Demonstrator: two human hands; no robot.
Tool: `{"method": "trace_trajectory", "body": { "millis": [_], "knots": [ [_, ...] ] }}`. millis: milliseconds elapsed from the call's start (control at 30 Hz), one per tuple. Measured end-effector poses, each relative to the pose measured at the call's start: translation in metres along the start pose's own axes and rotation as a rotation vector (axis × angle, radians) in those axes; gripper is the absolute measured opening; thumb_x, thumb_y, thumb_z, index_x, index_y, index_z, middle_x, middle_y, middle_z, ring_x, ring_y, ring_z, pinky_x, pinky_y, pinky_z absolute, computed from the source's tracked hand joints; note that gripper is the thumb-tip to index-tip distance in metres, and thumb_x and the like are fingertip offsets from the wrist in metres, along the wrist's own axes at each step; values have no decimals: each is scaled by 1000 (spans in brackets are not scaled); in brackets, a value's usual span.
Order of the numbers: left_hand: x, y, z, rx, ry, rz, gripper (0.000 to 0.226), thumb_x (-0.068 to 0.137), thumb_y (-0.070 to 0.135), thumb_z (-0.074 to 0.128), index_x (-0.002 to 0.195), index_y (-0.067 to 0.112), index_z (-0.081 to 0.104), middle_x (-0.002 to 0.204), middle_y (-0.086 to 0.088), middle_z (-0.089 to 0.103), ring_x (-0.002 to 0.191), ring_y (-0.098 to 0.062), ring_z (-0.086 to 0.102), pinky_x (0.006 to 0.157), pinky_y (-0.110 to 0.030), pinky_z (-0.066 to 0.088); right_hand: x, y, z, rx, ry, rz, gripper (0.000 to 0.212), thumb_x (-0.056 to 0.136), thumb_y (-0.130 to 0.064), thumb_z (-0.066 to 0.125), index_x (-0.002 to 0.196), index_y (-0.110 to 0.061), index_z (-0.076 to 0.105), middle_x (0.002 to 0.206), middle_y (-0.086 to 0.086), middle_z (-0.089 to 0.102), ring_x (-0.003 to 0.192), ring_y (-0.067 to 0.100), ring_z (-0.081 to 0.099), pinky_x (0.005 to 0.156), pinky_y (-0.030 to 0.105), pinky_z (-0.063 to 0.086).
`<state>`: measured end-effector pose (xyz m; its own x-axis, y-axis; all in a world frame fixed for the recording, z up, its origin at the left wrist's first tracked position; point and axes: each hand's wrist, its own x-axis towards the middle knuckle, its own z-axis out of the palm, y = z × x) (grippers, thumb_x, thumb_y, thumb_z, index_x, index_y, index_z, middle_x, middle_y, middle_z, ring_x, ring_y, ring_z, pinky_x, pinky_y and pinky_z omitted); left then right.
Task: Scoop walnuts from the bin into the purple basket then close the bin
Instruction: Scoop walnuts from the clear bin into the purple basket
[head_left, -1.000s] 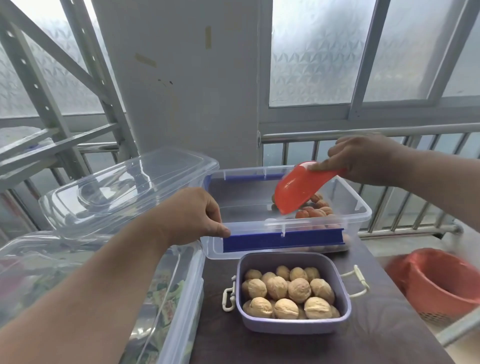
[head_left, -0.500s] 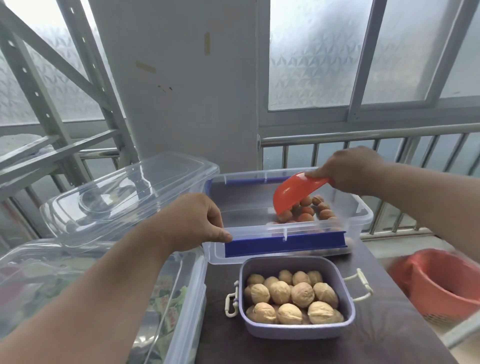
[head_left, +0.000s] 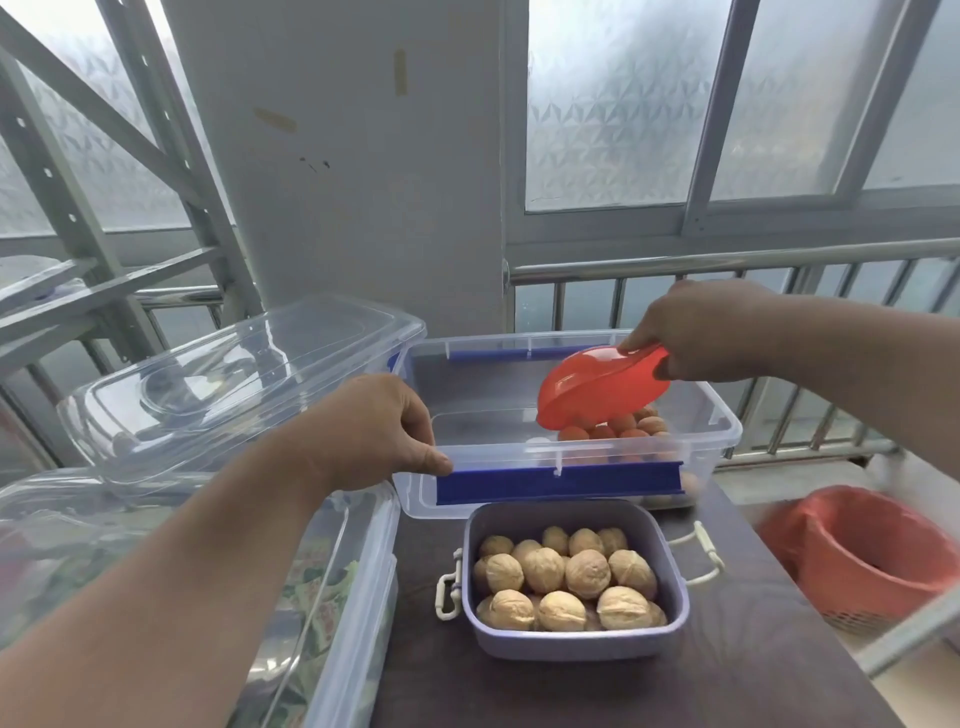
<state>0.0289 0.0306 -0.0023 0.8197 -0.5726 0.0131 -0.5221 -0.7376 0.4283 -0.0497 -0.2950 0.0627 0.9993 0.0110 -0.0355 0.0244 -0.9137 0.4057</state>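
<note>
A clear plastic bin (head_left: 722, 431) with blue latch strips stands open on the dark table, a few walnuts (head_left: 631, 423) left in its right half. My left hand (head_left: 374, 431) grips the bin's near left rim. My right hand (head_left: 696, 330) holds a red scoop (head_left: 597, 387) by its handle, mouth tilted down over the walnuts inside the bin. In front of the bin sits the purple basket (head_left: 576, 639), filled with several walnuts (head_left: 566, 577), its white handles folded out to the sides. The bin's clear lid (head_left: 234, 384) lies to the left, on another container.
A large clear storage box (head_left: 343, 597) with packets inside stands left of the basket. A red basket (head_left: 872, 556) sits low at the right, beyond the table edge. A metal railing (head_left: 727, 262) and a pillar rise behind the bin.
My right hand has lowered the red scoop into the bin and tipped it flatter over the walnuts. My left hand has stayed on the bin's rim.
</note>
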Motion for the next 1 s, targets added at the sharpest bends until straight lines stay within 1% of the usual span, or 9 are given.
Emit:
{"method": "trace_trajectory", "body": {
  "millis": [100, 267, 333, 433, 533, 600, 700, 900, 1000],
  "knots": [
    [1, 0, 0, -5, -2, -4, 24, 75, 46, 93, 73, 24, 84, 58, 11, 72, 56, -4, 66, 58, -20, 49, -2, 0, 1, 252, -1, 46, 37, 84, -31, 71, 120, -35, 78, 98, -8, 76, 88, 18, 63, 80, 38, 58],
    [0, 0, 0, 5, -2, 4, 23, 75, 47, 93, 74, 25, 84, 61, 8, 74, 57, -4, 67, 60, -23, 54, -2, 2, 0, 504, -112, 204, 14, 77, -31, 84, 76, -18, 78, 66, -1, 70, 63, 22, 64, 61, 33, 53],
    [1, -1, 0, 5, 0, 8, 24, 75, 47, 93, 73, 25, 84, 60, 10, 73, 56, -2, 66, 59, -22, 53, 1, 1, 4, 440, -185, 251, 22, 75, -36, 86, 79, -16, 79, 69, 0, 72, 63, 20, 66, 61, 31, 58],
    [1, 0, 0, 2, -3, 17, 24, 76, 47, 93, 72, 24, 84, 58, 12, 72, 54, 0, 63, 57, -19, 47, 4, -4, 11, 193, -138, 218, 39, 76, -42, 86, 106, -18, 80, 96, 2, 76, 92, 23, 70, 86, 38, 61],
    [2, -1, 1, -1, -5, 11, 24, 76, 46, 93, 72, 24, 84, 58, 13, 71, 53, 2, 62, 56, -18, 45, 8, -10, 19, 215, -83, 150, 88, 78, -43, 87, 155, -29, 48, 136, 1, 66, 120, 24, 60, 99, 36, 52],
    [2, -2, 1, 0, -10, 7, 24, 76, 46, 92, 72, 25, 84, 58, 14, 71, 53, 3, 62, 57, -18, 46, 16, -15, 25, 339, -130, 45, 104, 80, -44, 86, 164, -40, 24, 133, 0, 66, 110, 20, 65, 99, 40, 54],
    [2, -1, 0, -1, -14, 11, 23, 77, 46, 92, 73, 24, 84, 57, 15, 70, 54, 4, 63, 57, -18, 46, 28, -26, 30, 496, -185, -38, 100, 85, -44, 83, 162, -45, 19, 120, -3, 70, 92, 16, 72, 92, 46, 60],
    [3, -3, 0, 6, -11, 11, 24, 76, 47, 93, 74, 25, 84, 60, 12, 72, 54, 2, 62, 58, -19, 47, 53, -48, 12, 479, -212, -28, 83, 78, -44, 85, 151, -29, 47, 115, 3, 72, 97, 23, 72, 87, 44, 62],
    [4, -3, 0, 4, -13, 11, 24, 76, 46, 93, 75, 24, 84, 59, 12, 72, 55, 0, 63, 58, -20, 47, 65, -56, 2, 621, -322, -60, 67, 79, -35, 86, 139, -28, 56, 94, 12, 76, 69, 23, 62, 57, 35, 57]
  ]
}}
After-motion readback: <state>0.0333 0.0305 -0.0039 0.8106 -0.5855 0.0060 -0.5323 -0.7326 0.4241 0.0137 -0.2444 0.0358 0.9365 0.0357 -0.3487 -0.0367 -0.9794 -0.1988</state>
